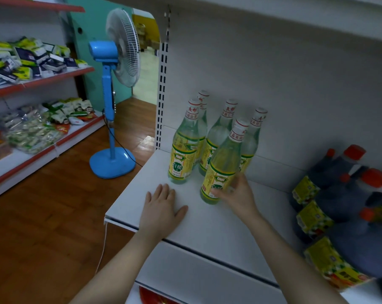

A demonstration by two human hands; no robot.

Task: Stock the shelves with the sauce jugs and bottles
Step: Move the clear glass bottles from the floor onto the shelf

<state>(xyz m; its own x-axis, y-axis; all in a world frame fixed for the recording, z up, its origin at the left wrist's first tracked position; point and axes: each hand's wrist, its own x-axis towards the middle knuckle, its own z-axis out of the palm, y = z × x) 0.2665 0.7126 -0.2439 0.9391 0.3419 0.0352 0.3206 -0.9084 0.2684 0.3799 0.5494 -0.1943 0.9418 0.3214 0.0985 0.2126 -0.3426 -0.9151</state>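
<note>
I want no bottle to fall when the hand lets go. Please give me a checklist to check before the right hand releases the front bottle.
1. Front bottle base flat on the shelf: cannot tell, it looks tilted.
2. Right hand grips the bottle low on the label: ok.
3. Left hand clear of the bottles, flat on the shelf: ok.
4. The four bottles behind upright: ok.
5. Gap between the front bottle and the bottles behind it: cannot tell, they overlap in the view.
6. Dark jugs apart from the bottle on the right: ok.
</note>
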